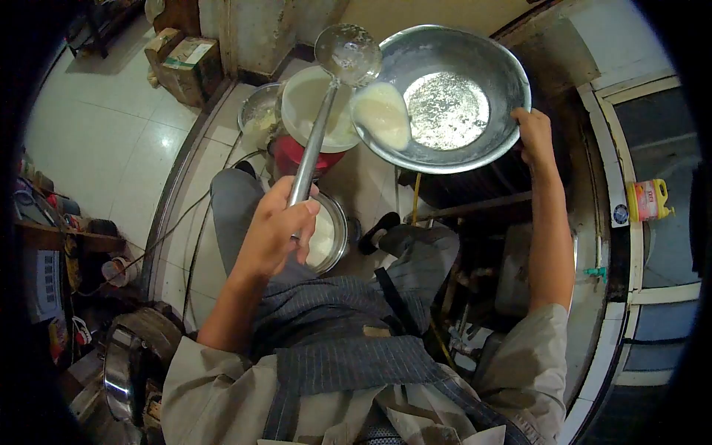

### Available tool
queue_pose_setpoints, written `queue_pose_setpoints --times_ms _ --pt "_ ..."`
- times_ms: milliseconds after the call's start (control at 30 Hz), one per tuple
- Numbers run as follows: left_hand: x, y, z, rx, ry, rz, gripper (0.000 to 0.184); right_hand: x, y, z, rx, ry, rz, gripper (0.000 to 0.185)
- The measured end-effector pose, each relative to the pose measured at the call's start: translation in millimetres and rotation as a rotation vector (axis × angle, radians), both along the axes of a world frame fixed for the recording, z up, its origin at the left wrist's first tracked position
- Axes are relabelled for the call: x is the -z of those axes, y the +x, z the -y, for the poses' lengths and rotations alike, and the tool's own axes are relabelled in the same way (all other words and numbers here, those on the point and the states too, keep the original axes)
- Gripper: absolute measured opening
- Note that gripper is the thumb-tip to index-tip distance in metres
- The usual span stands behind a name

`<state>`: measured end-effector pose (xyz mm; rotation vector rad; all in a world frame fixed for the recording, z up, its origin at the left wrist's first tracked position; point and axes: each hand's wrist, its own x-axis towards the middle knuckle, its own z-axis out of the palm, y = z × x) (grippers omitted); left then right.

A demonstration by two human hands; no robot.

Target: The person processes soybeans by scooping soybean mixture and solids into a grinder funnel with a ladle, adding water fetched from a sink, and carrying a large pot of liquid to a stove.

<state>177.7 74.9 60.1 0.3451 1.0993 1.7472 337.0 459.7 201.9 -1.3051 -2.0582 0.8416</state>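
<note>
My left hand point(278, 226) is wrapped round the metal handle of a ladle point(348, 55), whose bowl is wet and smeared with white bits. The fingers of my right hand point(533, 137) grip the right rim of a wide metal basin point(445, 104), which is tilted. A pool of pale, creamy liquid point(382, 115) lies at the basin's left side. Just left of and below the basin, a white tub point(300, 100) stands over something red point(297, 156). Between my legs, a metal pot point(322, 233) holds a pale, creamy substance.
Another metal bowl point(259, 107) with pale contents sits behind the tub. Cardboard boxes point(189, 67) stand at the upper left. A cable point(174, 226) crosses the tiled floor. A yellow bottle point(647, 200) is at the right, by a framed glass panel. Dark metal equipment lies below the basin.
</note>
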Motion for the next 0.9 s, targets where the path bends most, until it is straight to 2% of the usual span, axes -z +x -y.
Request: queue_pose_setpoints --times_ms 200,400,600,700,900 --pt "-4 0 -1 0.017 -0.002 -0.039 0.036 12 15 -21 0.102 -0.058 0.039 0.020" --pt "-4 0 -2 0.028 -0.005 0.020 0.032 5 10 -3 0.039 -0.072 -0.014 0.016" --pt "0 0 -4 0.042 0.002 -0.014 0.031 9 13 -28 0.024 -0.067 -0.048 0.015" --pt "-1 0 -3 0.036 0.009 -0.018 0.031 -8 0 13 0.003 -0.043 -0.040 0.016" --pt "-1 0 -3 0.034 0.015 0.008 0.028 -8 -5 7 0.000 0.012 0.005 0.015"
